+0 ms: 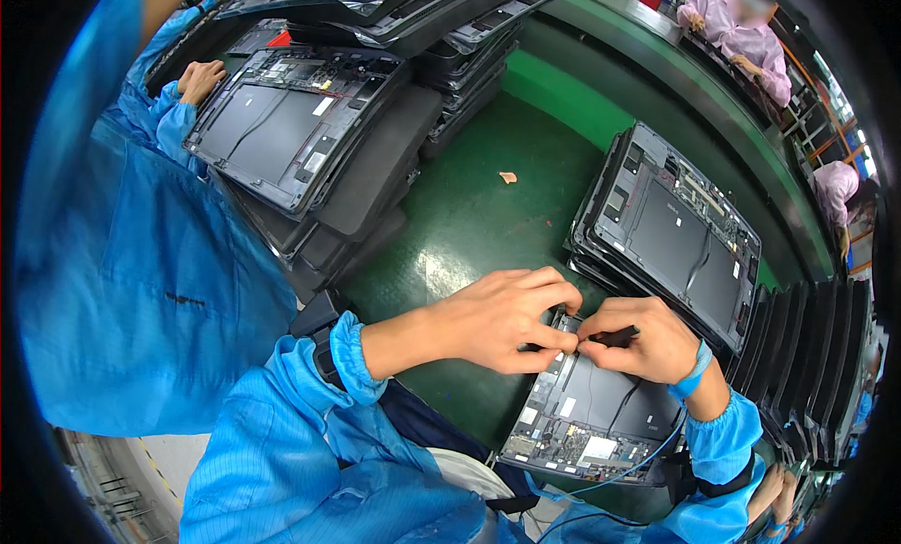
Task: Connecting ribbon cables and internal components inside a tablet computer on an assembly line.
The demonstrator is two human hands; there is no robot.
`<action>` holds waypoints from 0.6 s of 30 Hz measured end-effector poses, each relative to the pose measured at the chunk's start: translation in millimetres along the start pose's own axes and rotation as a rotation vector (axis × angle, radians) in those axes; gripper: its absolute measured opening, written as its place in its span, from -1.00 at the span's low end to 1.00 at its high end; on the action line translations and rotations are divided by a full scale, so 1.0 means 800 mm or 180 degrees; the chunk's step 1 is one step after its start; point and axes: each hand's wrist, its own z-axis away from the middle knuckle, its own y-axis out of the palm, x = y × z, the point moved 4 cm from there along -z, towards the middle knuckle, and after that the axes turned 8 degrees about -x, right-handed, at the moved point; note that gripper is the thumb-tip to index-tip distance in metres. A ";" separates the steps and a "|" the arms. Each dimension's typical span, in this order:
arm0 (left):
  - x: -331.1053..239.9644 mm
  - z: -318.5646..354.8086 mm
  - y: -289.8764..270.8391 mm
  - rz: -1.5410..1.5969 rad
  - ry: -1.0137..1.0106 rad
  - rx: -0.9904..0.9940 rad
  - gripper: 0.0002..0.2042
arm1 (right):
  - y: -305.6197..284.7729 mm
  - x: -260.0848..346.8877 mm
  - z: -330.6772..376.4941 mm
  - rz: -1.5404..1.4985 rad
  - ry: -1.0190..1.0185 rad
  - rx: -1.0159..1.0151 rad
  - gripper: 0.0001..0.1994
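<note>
An opened dark laptop base (601,408) with its circuit board and cables showing lies in front of me, near the green table's edge. My left hand (502,319) presses its fingers on the upper edge of that base. My right hand (638,342) pinches a thin black tool (615,337) whose tip meets the same spot, touching my left fingers. Both arms wear blue sleeves, and a blue strap (694,373) with a trailing cord circles my right wrist.
A stack of opened laptop bases (671,229) lies right of centre on the green table (469,215). More stacked bases (291,131) stand at the left, where a person in a blue coat (141,262) rests a hand (202,79). Upright panels (807,356) line the right. People in pink (741,37) work beyond.
</note>
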 end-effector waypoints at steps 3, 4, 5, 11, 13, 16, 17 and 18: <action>0.001 0.000 0.000 0.0015 0.0010 -0.0010 -0.83 | -0.002 -0.001 -0.007 -0.0145 -0.0092 0.0206 -0.86; 0.000 0.000 -0.001 0.0012 0.0018 -0.0014 -0.83 | -0.002 -0.002 -0.006 -0.0149 -0.0087 0.0213 -0.86; 0.001 0.002 0.002 0.0053 0.0013 -0.0055 -0.82 | -0.002 -0.003 -0.006 -0.0249 -0.0020 0.0240 -0.87; -0.002 0.002 0.001 0.0076 -0.0084 0.0041 -0.88 | 0.002 -0.014 0.010 -0.0330 0.0210 0.0058 -0.89; 0.000 0.002 0.002 0.0082 -0.0106 0.0053 -0.88 | 0.003 -0.019 0.011 -0.0382 0.0134 -0.0167 -0.90; 0.000 0.005 0.004 0.0087 -0.0069 -0.0020 -0.86 | 0.011 -0.023 0.022 -0.0387 0.0143 -0.0344 -0.92; -0.001 0.005 0.004 0.0079 -0.0007 -0.0099 -0.82 | 0.013 -0.018 0.026 -0.0384 0.0145 -0.0331 -0.92; -0.001 0.005 0.004 0.0073 -0.0015 -0.0111 -0.82 | 0.014 -0.014 0.027 -0.0321 0.0219 -0.0479 -0.93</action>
